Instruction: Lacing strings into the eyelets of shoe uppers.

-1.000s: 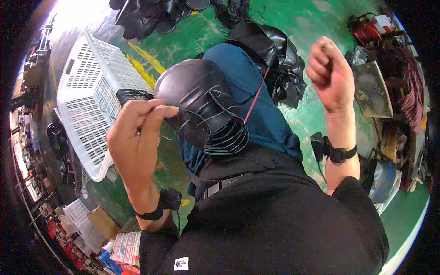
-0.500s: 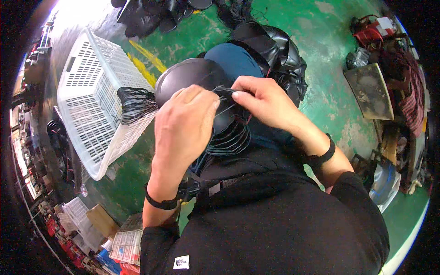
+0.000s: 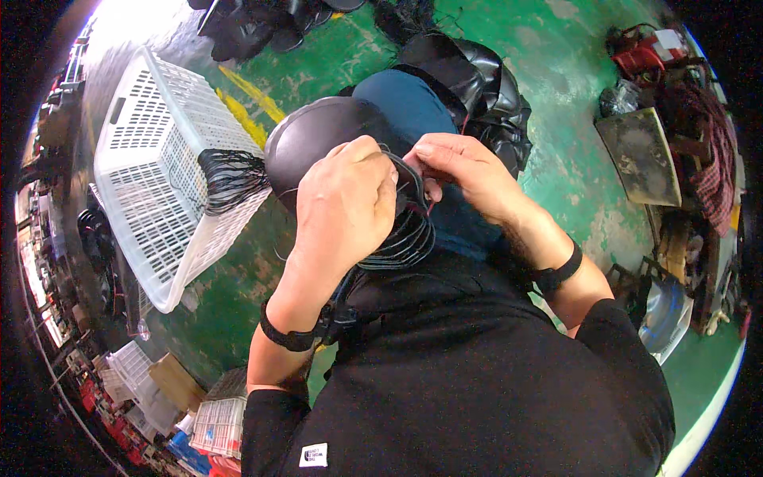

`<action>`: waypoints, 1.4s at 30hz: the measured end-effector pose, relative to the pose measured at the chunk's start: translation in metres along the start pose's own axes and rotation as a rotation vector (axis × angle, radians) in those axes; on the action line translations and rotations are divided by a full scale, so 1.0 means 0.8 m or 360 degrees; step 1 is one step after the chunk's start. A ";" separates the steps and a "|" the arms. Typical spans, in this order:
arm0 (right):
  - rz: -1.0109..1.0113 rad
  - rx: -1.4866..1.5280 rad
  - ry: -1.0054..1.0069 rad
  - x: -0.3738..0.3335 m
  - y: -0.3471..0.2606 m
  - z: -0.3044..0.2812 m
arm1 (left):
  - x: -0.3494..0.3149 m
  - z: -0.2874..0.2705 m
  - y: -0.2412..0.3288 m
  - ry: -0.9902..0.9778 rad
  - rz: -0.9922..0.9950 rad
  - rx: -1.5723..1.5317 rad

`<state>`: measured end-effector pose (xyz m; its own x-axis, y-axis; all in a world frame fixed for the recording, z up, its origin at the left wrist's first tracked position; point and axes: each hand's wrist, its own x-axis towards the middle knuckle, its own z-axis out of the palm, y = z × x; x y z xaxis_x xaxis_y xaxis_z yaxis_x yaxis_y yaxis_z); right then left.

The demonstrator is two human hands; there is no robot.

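On the lap, just over the black stack (image 3: 314,139) of curved pieces: left hand (image 3: 346,195), with fingers bent in and tips tucked out of sight. Cannot tell if gripping anything. Close by, at the other edge of the stack: right hand (image 3: 469,175), with fingers bent, thumb up high and one fingertip lower down. Cannot tell here either if pinching or just touching.

A second ago, hands far apart in the air. Half a second ago, close together with a thin cord in between. Now near each other again, but with right fingers dipped lower at the edge, and with the cord hard to make out. So, most likely, both hands busy at the same spot on the stack.

Now to count. Two hands. Two black wristbands (image 3: 560,270), one on each arm. One stack, with many thin layers at the near end, too tight to count. One blue trouser leg (image 3: 405,99) beside it. One bunch of black cords (image 3: 230,179), at the rim of one big white basket (image 3: 151,151). On the green floor (image 3: 556,95), two big black heaps: one past the knee (image 3: 485,95), one farther off (image 3: 270,24).
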<state>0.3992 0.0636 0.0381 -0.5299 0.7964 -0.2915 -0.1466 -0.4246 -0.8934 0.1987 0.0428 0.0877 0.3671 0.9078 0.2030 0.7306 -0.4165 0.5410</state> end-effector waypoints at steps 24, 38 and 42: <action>-0.0870 -0.1125 -0.0332 -0.007 -0.063 0.058 | -0.103 -0.028 -0.004 0.0356 -0.0549 -0.0466; -0.0747 -0.1211 -0.0408 0.013 -0.038 0.093 | -0.123 -0.028 -0.017 0.0312 -0.0563 -0.0657; -0.0678 -0.1199 -0.0432 0.010 -0.041 0.095 | -0.120 -0.034 -0.017 0.0275 -0.0423 -0.0541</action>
<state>0.3365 0.0514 0.0912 -0.7485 0.6521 0.1201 0.1594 0.3527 -0.9221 0.1381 -0.0374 0.0830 0.0700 0.9879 0.1386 0.5457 -0.1542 0.8236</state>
